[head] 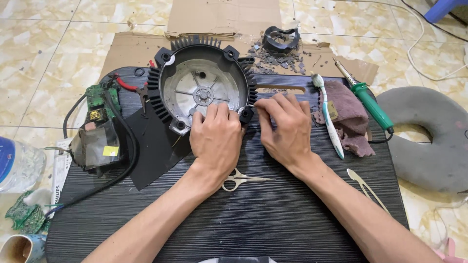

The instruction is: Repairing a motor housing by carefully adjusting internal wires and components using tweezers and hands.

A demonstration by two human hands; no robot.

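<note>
A round black finned housing (165, 73) with a silver metal inside lies on a black ribbed board (273, 224). My left hand (216, 139) rests on the housing's near rim, its fingers reaching into the silver part. My right hand (285, 129) sits just right of the housing, its fingertips pinching a thin wire at the rim's lower right lug. What the left fingers hold is hidden. Small scissors (239, 179) lie on the board just under my left wrist.
A green circuit board with a black cable (97, 104) lies at the left. A toothbrush (327, 114), a brown rag (348, 114), a green-handled soldering iron (371, 104) and tweezers (363, 185) lie at the right. Cardboard with dark crumbs (278, 58), a bottle (17, 163) and a grey cushion (429, 141) surround the board.
</note>
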